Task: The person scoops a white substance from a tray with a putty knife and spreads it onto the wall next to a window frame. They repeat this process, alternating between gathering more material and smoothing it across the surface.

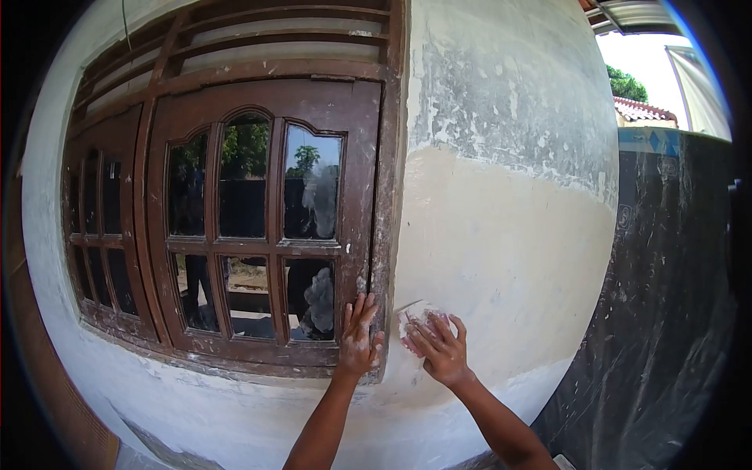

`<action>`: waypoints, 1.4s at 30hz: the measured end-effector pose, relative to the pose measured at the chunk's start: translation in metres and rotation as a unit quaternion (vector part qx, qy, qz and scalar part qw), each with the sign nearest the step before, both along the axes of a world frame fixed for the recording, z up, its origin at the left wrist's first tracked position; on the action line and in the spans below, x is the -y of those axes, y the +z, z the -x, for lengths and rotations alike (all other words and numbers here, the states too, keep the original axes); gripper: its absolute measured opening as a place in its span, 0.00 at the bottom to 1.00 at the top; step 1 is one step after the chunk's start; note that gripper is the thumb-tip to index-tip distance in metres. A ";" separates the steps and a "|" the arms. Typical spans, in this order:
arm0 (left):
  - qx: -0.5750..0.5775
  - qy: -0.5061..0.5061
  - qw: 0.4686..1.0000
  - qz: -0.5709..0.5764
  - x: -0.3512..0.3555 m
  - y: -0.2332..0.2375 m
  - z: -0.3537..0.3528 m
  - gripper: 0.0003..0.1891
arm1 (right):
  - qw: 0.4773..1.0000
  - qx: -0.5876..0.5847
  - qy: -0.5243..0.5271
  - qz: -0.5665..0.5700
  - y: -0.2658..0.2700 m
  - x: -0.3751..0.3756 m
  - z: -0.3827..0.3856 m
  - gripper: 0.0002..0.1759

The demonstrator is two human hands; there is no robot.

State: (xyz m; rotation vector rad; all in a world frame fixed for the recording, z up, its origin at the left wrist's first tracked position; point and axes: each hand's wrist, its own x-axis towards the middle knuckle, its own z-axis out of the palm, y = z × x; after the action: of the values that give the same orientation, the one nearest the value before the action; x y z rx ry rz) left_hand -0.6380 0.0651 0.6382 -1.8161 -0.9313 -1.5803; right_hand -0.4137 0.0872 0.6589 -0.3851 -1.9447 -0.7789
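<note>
My right hand [445,352] presses a dusty, pinkish-white piece of sandpaper [412,315] flat against the wall [505,243], just right of the window. Fingers cover much of the sheet, and its upper left edge shows beyond them. On the lower right of the brown wooden window frame [383,235], my left hand [360,345] rests with its fingers stretched upward and holds nothing. White dust coats both hands. Around the sandpaper the wall is smooth and cream; higher up it turns patchy grey and white.
The brown window sash [258,94] has several glass panes, two with whitish smears. A dark sheet-like barrier [650,313] stands to the right of the wall's edge. A thin cord [125,23] hangs at the upper left. Brown slatted material [63,399] lies at the lower left.
</note>
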 end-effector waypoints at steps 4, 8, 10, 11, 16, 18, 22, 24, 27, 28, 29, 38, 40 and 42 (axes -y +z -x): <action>0.003 -0.001 1.000 0.001 0.000 -0.002 -0.002 0.26 | 0.989 -0.114 0.031 -0.085 0.122 0.013 0.013 0.31; 0.001 -0.004 1.000 -0.002 0.000 -0.001 -0.001 0.26 | 0.981 -0.137 0.024 -0.137 0.199 -0.011 0.026 0.33; 0.001 -0.003 1.000 0.003 0.001 -0.001 0.000 0.26 | 0.985 -0.128 0.011 -0.116 0.186 -0.022 0.029 0.33; 0.000 -0.001 1.000 0.006 0.002 -0.001 0.000 0.26 | 0.986 -0.122 0.008 -0.110 0.169 -0.025 0.029 0.32; -0.003 0.005 1.000 0.010 0.001 -0.002 0.001 0.26 | 0.997 -0.076 -0.001 -0.029 0.016 -0.025 0.015 0.31; -0.004 0.004 1.000 0.013 0.001 -0.001 0.000 0.26 | 0.998 -0.051 -0.018 0.032 -0.055 -0.018 0.004 0.30; -0.004 0.012 0.999 0.032 0.009 -0.005 -0.002 0.26 | 0.992 -0.021 -0.013 0.124 -0.163 0.021 -0.018 0.30; -0.006 0.005 1.000 0.023 0.007 0.002 -0.001 0.27 | 0.988 -0.008 -0.001 0.152 -0.173 0.030 -0.023 0.29; -0.012 0.004 1.000 0.003 0.001 0.002 0.001 0.26 | 0.993 -0.060 0.025 0.103 -0.093 0.033 -0.009 0.30; -0.008 0.000 1.000 0.012 0.002 -0.001 0.000 0.26 | 0.993 -0.083 0.032 0.084 -0.055 0.036 -0.004 0.33; -0.007 0.004 1.000 0.010 0.002 -0.002 0.000 0.26 | 0.992 -0.107 0.042 0.051 -0.014 0.034 0.002 0.32; -0.014 0.008 1.000 0.020 0.005 0.000 0.001 0.25 | 0.981 -0.163 0.028 -0.098 0.176 -0.011 0.056 0.32; -0.010 0.011 0.999 0.028 0.008 0.002 -0.001 0.25 | 0.985 -0.152 0.012 -0.087 0.128 -0.014 0.059 0.32; -0.008 0.016 0.999 0.034 0.009 0.004 0.001 0.24 | 0.989 -0.136 0.020 -0.057 0.063 -0.014 0.057 0.29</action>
State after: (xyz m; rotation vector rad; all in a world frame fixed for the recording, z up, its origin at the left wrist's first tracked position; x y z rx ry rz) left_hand -0.6387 0.0565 0.6419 -1.8478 -1.0127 -1.5304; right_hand -0.4704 0.1008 0.7222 -0.3618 -1.6416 -0.7660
